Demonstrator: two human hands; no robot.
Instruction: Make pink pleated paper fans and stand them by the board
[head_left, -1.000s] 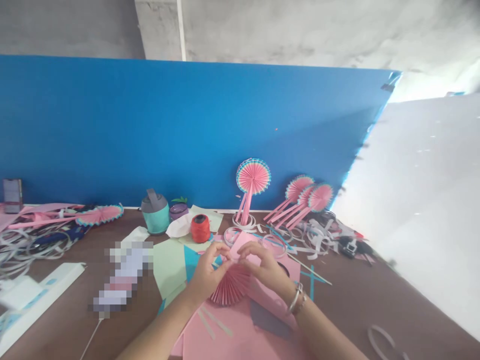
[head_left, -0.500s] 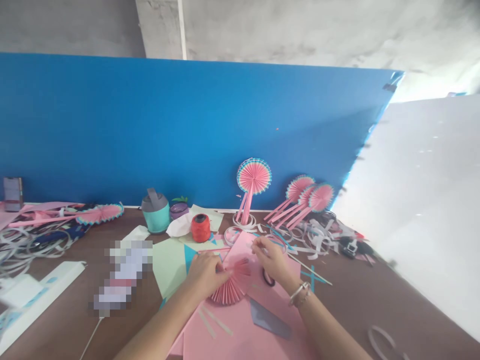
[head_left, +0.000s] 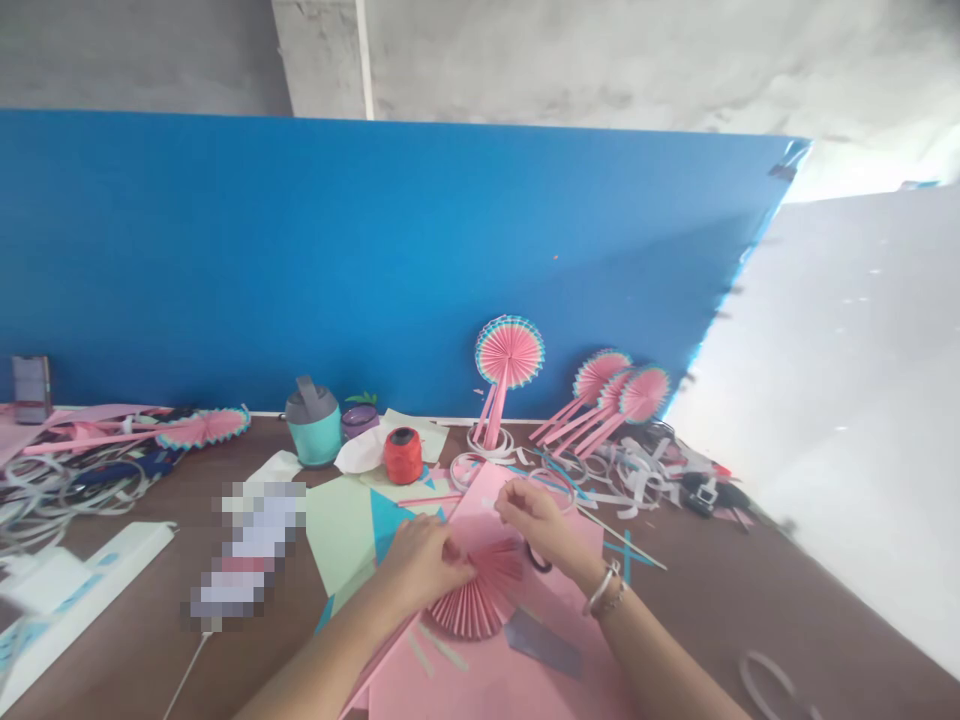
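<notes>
My left hand (head_left: 421,562) is closed on the inner edge of a pleated pink paper fan (head_left: 480,605), spread into a half circle with its folds toward me. Just right of it, my right hand (head_left: 538,520) is raised with its fingers pinched together, apart from the fan. Anything between those fingertips is too small to make out. Beneath both hands lie pink paper sheets (head_left: 517,685). A dark scissor handle (head_left: 537,558) shows partly under my right hand. Beside the fan rests a flat grey piece (head_left: 544,643), and two pale strips (head_left: 442,648) lie in front.
Finished pink fans (head_left: 510,353) lean against the blue partition (head_left: 337,240). A red thread spool (head_left: 403,456) and a teal cup (head_left: 313,437) stand at the back. White strips (head_left: 637,475) clutter the right; a power strip (head_left: 112,575) lies left.
My left hand and the pleated fan have moved slightly right and toward me, and the fan has spread wider. My right hand has shifted a little left, still pinched.
</notes>
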